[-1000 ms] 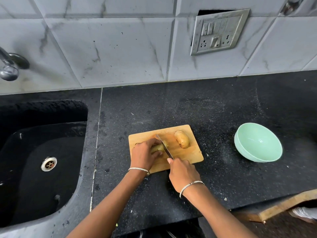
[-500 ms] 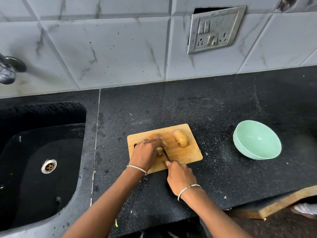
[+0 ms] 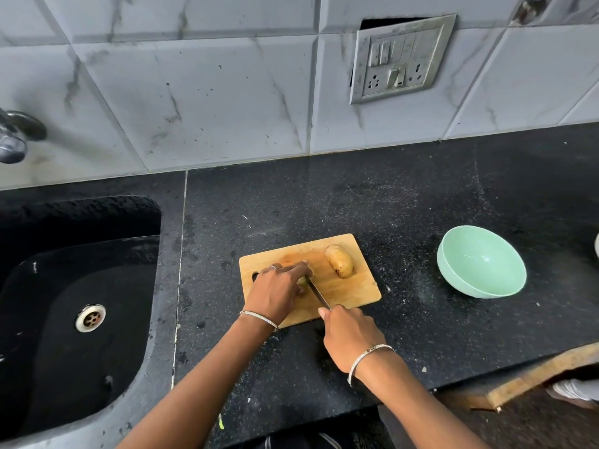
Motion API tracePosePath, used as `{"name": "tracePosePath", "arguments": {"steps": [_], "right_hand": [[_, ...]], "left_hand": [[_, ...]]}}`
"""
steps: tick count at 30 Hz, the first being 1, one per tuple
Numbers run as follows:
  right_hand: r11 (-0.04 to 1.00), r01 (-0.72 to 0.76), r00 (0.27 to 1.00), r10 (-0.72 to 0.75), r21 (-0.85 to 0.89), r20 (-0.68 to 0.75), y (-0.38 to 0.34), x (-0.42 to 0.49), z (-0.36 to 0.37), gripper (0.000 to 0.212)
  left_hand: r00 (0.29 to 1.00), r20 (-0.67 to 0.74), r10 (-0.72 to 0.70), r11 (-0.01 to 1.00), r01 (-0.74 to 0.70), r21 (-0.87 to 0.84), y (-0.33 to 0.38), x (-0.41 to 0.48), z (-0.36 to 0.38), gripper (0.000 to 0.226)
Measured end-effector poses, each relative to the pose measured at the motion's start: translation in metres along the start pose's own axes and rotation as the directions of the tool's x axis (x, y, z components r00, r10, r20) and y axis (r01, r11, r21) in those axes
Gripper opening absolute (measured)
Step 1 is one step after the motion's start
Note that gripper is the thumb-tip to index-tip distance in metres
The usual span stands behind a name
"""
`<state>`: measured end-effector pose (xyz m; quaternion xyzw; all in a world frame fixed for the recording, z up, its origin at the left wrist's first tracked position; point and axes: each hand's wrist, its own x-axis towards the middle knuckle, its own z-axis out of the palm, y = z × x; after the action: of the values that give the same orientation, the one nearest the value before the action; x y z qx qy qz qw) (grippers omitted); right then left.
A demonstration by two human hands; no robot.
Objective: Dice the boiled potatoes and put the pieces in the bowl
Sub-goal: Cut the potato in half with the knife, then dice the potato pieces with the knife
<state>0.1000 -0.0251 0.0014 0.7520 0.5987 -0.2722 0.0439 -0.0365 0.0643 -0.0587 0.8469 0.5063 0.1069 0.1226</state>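
On the cutting board [image 3: 350, 293], head view: the left hand [image 3: 275, 294] curls over a potato [image 3: 303, 280], pinning it; the right hand [image 3: 348, 335] grips the knife [image 3: 318, 294], blade at the potato. A second potato [image 3: 339, 260] lies whole nearby. The bowl [image 3: 481, 262] stands well apart — no pieces inside. Risk: soft boiled flesh may slip, bringing the blade onto the fingers [image 3: 299, 268].

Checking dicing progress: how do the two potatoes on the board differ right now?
The left potato is held by the left hand and mostly hidden; the right potato lies untouched, in full view. The knife in the right hand meets the left potato; the right potato is apart from it. Both lie on the board.
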Motion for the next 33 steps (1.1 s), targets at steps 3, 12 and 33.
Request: {"name": "tracePosePath", "arguments": {"steps": [3,12,33], "right_hand": [[0.999,0.008,0.999,-0.006,-0.032,0.045,0.003,-0.006,-0.008,0.046],[0.999,0.041,0.987,-0.04,-0.002,0.154,0.035,-0.026,-0.05,0.044],[0.993,0.003,0.998,0.005,0.115,-0.066,0.055,0.021,0.011,0.05]], "left_hand": [[1.0,-0.005,-0.008,1.0,0.008,-0.02,-0.002,0.0,0.002,0.025],[0.995,-0.042,-0.088,0.968,0.076,-0.24,-0.012,-0.003,0.004,0.036],[0.983,0.008,-0.181,0.965,0.179,-0.193,0.003,0.021,0.007,0.043]]}}
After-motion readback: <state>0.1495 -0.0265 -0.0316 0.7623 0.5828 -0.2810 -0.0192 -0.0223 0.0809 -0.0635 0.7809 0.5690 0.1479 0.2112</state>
